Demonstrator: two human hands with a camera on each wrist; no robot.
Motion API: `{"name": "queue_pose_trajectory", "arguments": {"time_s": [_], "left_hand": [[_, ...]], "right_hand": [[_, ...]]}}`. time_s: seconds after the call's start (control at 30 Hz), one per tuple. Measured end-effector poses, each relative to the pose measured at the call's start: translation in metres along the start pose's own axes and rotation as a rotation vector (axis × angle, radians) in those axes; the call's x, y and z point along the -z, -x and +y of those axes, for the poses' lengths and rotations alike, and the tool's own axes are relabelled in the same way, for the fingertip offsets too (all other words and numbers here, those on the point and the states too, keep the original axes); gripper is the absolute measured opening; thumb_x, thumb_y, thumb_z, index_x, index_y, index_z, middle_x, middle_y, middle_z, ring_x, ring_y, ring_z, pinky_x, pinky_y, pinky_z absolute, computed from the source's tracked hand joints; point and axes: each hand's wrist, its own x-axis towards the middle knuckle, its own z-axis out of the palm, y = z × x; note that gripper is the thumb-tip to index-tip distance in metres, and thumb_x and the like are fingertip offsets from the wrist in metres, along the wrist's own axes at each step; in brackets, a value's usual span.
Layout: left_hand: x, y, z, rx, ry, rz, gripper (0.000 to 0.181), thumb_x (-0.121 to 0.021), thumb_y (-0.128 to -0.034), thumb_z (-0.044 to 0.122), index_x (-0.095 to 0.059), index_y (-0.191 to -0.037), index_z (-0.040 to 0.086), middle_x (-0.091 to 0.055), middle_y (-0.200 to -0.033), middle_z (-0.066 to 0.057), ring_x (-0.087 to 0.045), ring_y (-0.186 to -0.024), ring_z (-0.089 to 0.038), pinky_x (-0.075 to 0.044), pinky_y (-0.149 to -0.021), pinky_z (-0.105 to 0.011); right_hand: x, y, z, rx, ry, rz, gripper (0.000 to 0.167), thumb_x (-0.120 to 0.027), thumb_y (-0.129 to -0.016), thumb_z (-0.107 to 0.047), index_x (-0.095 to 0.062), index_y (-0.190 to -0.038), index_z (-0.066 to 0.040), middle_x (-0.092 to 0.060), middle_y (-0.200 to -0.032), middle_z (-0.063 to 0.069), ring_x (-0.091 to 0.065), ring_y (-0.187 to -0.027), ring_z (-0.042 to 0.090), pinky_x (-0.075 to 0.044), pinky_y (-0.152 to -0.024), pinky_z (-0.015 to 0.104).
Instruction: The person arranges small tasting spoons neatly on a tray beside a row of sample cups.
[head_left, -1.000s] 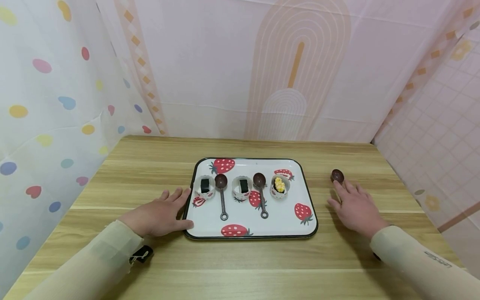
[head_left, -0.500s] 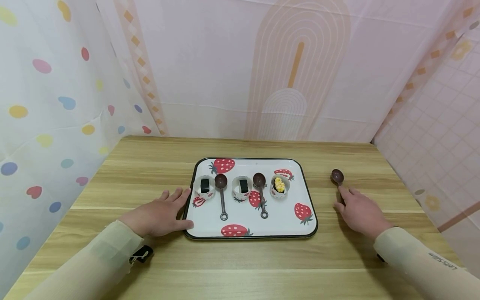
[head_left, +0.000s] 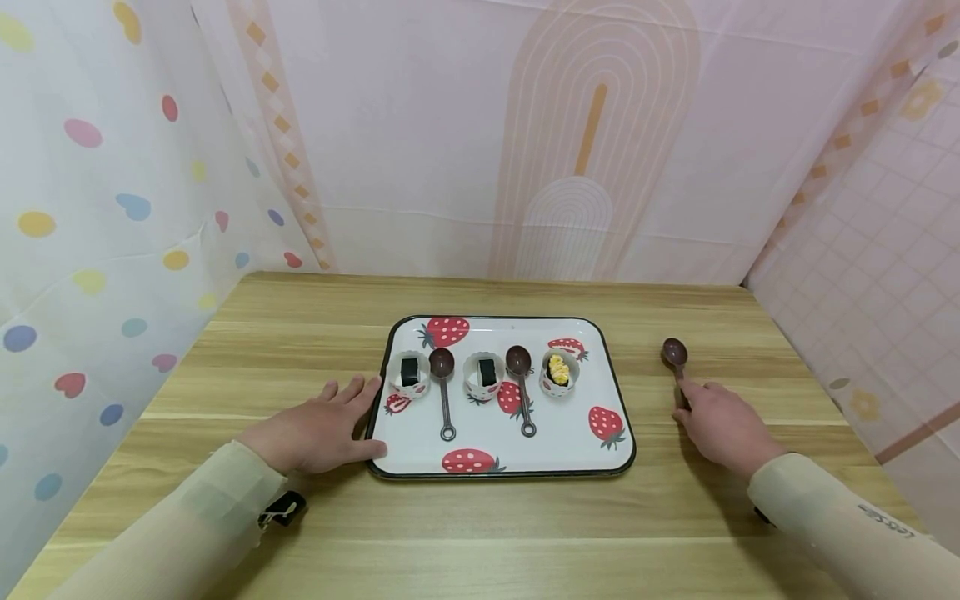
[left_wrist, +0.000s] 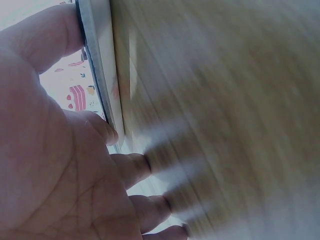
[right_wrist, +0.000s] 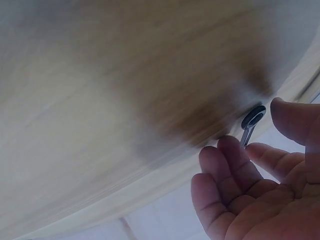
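In the head view, a white strawberry-print tray (head_left: 555, 442) with a dark rim lies on the wooden table. My left hand (head_left: 322, 429) rests at its left edge, fingers spread, thumb over the rim. On the tray, two brown measuring spoons (head_left: 442, 364) alternate with three paper cups (head_left: 409, 385). Two cups hold black-wrapped sushi pieces (head_left: 487, 372); the right one holds a yellow-topped piece (head_left: 558, 370). Right of the tray, my right hand (head_left: 727, 425) is over the handle of another measuring spoon (head_left: 674, 352). In the right wrist view, the fingers are loosely bent beside the ringed handle (right_wrist: 254, 116), the thumb apart from it.
The wooden table (head_left: 480, 533) stretches around the tray, with patterned curtains (head_left: 420, 150) behind and at both sides. A small black item (head_left: 283, 507) shows under the left wrist.
My right hand has drawn back slightly from the loose spoon's bowl to its handle, uncovering the bowl. That spoon, the left hand and the tray have stayed put.
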Motion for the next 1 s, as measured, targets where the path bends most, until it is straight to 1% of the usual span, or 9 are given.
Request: {"name": "queue_pose_trajectory", "arguments": {"time_s": [0.3, 0.5, 0.63, 0.67, 0.77, 0.83, 0.87, 1.0], "left_hand": [[0.0001, 0.0004, -0.0003, -0.002, 0.005, 0.001, 0.113, -0.061, -0.0929, 0.074, -0.015, -0.169, 0.005, -0.016, -0.173, -0.03, -0.016, -0.152, -0.066, -0.035, -0.115, -0.074], [-0.0009, -0.0002, -0.0011, -0.002, 0.006, 0.001, 0.112, -0.06, -0.0934, 0.074, -0.014, -0.169, 0.005, -0.016, -0.173, -0.03, -0.015, -0.153, -0.066, -0.033, -0.116, -0.074], [-0.001, 0.0002, -0.0004, -0.006, 0.002, 0.004, 0.112, -0.06, -0.0935, 0.074, -0.015, -0.169, 0.005, -0.016, -0.173, -0.03, -0.016, -0.152, -0.065, -0.033, -0.117, -0.074], [-0.0008, 0.0002, -0.0003, -0.008, 0.0, 0.005, 0.112, -0.06, -0.0933, 0.074, -0.015, -0.169, 0.005, -0.016, -0.173, -0.03, -0.016, -0.152, -0.066, -0.034, -0.116, -0.074], [-0.0004, 0.0007, -0.0001, -0.008, -0.001, 0.005, 0.113, -0.06, -0.0931, 0.075, -0.015, -0.169, 0.005, -0.017, -0.173, -0.03, -0.017, -0.152, -0.066, -0.034, -0.116, -0.074], [-0.0003, 0.0006, -0.0002, -0.006, 0.0, 0.003, 0.113, -0.06, -0.0931, 0.075, -0.015, -0.169, 0.005, -0.016, -0.173, -0.029, -0.017, -0.152, -0.066, -0.034, -0.116, -0.074], [-0.0001, 0.0007, -0.0001, -0.005, 0.001, 0.002, 0.112, -0.059, -0.0932, 0.075, -0.015, -0.169, 0.005, -0.016, -0.173, -0.029, -0.017, -0.152, -0.066, -0.034, -0.116, -0.074], [-0.0004, 0.0004, -0.0001, -0.003, 0.006, 0.001, 0.112, -0.059, -0.0934, 0.075, -0.014, -0.169, 0.005, -0.016, -0.173, -0.029, -0.016, -0.153, -0.065, -0.033, -0.117, -0.074]], "right_hand": [[0.0003, -0.0019, -0.0005, 0.005, -0.001, -0.008, 0.046, -0.069, -0.099, -0.01, -0.058, -0.137, 0.013, -0.07, -0.113, 0.031, -0.069, -0.1, 0.041, -0.058, -0.083, 0.054], [0.0014, -0.0033, -0.0014, -0.005, -0.014, -0.022, 0.046, -0.069, -0.099, -0.009, -0.057, -0.137, 0.013, -0.069, -0.115, 0.033, -0.07, -0.102, 0.042, -0.058, -0.084, 0.054], [0.0027, -0.0052, 0.0, -0.018, -0.036, -0.037, 0.042, -0.07, -0.098, -0.008, -0.059, -0.134, 0.011, -0.07, -0.108, 0.029, -0.068, -0.093, 0.034, -0.058, -0.079, 0.05], [0.0029, -0.0056, 0.0004, -0.022, -0.044, -0.042, 0.042, -0.07, -0.098, -0.008, -0.059, -0.134, 0.011, -0.07, -0.108, 0.029, -0.068, -0.093, 0.034, -0.057, -0.079, 0.05], [0.0035, -0.0062, 0.0013, -0.039, -0.069, -0.053, 0.042, -0.069, -0.098, -0.007, -0.058, -0.135, 0.011, -0.07, -0.113, 0.031, -0.068, -0.097, 0.036, -0.057, -0.082, 0.051], [0.004, -0.0062, 0.0018, -0.049, -0.086, -0.054, 0.044, -0.068, -0.099, -0.006, -0.057, -0.137, 0.012, -0.069, -0.12, 0.035, -0.069, -0.101, 0.038, -0.057, -0.084, 0.051], [0.0042, -0.0062, 0.002, -0.052, -0.094, -0.054, 0.045, -0.067, -0.099, -0.006, -0.056, -0.139, 0.012, -0.068, -0.123, 0.036, -0.069, -0.101, 0.037, -0.057, -0.083, 0.051], [0.005, -0.0065, 0.0029, -0.069, -0.119, -0.059, 0.045, -0.065, -0.099, -0.004, -0.055, -0.141, 0.012, -0.068, -0.125, 0.035, -0.065, -0.089, 0.03, -0.055, -0.075, 0.043]]}}
